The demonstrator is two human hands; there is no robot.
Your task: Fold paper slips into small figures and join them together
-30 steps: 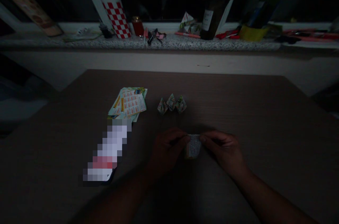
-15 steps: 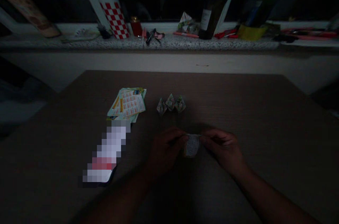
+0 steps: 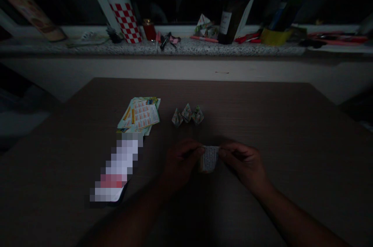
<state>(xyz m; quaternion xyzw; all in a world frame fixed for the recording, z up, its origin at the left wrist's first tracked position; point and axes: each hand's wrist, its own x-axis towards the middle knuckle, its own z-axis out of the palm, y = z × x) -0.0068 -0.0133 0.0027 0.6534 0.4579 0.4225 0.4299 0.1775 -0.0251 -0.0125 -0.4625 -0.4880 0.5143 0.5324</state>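
Observation:
A small printed piece of paper (image 3: 210, 159) hangs between my two hands, its top edge stretched sideways. My left hand (image 3: 183, 161) pinches its upper left corner between thumb and fingers. At the upper right corner, my right hand (image 3: 243, 161) is closed on the same paper in a pinch. Just beyond the hands, three small folded paper pieces (image 3: 187, 114) with pointed tops stand side by side on the table. Left of them lies a loose stack of printed slips (image 3: 142, 114).
A phone (image 3: 118, 171) with a blurred-out screen lies left of my hands on the brown table (image 3: 256, 103). Behind it, the granite windowsill (image 3: 186, 48) holds a red-and-white checkered bottle (image 3: 126, 21), a dark bottle (image 3: 230, 21), a red jar (image 3: 149, 30), clips and pens.
The paper's printed face now shows a little wider and flatter between my fingers. Both hands keep their pinch and have hardly moved.

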